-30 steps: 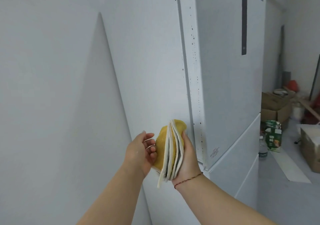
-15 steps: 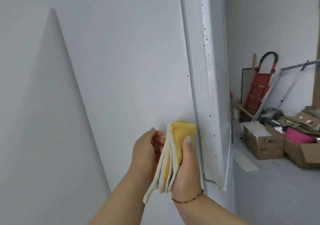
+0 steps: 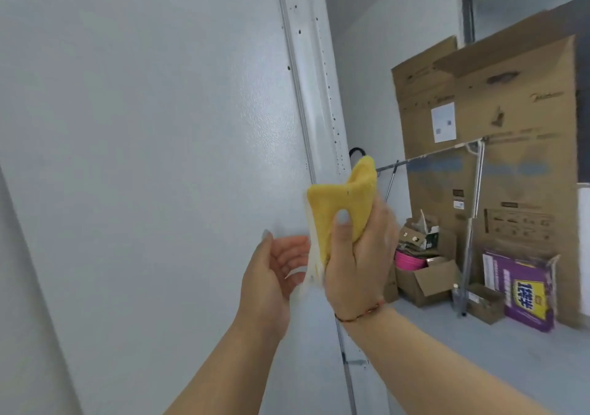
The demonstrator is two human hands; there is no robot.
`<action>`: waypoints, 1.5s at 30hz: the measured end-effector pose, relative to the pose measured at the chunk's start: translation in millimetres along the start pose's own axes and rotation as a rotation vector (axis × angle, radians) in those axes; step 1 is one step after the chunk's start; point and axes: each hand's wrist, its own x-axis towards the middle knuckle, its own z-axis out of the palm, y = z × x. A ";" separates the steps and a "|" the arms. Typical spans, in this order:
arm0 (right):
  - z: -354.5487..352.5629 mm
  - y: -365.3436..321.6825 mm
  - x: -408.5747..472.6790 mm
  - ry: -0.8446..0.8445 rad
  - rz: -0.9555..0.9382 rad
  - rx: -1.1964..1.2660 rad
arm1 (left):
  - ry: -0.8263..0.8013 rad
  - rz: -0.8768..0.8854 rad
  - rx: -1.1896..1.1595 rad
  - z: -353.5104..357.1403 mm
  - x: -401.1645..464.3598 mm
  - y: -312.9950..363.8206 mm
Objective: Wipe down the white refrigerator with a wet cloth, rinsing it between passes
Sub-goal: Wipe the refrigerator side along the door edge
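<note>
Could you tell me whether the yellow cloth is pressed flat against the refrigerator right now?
No, the right hand holds the folded yellow cloth bunched in the air, just off the speckled refrigerator edge.

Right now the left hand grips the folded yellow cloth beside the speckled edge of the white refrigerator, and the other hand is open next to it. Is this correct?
Not quite: the head view shows the right hand gripping the yellow cloth, thumb curled over it. The left hand is the open one beside it. The rest holds: the cloth is folded and sits by the speckled edge of the white refrigerator.
</note>
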 end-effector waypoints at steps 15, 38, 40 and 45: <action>77.9 18.8 85.7 -0.252 -0.603 -0.973 | 0.203 0.499 0.427 12.2 39.2 42.7; 135.7 -103.4 288.6 -0.407 -0.647 -1.061 | 0.337 1.147 0.799 33.4 115.6 84.5; 139.9 -117.4 310.9 -0.412 -0.624 -1.087 | 0.348 1.181 0.843 34.7 120.4 82.8; 153.6 -120.8 326.5 -0.272 -0.618 -1.143 | 0.434 1.246 1.010 41.3 133.5 77.2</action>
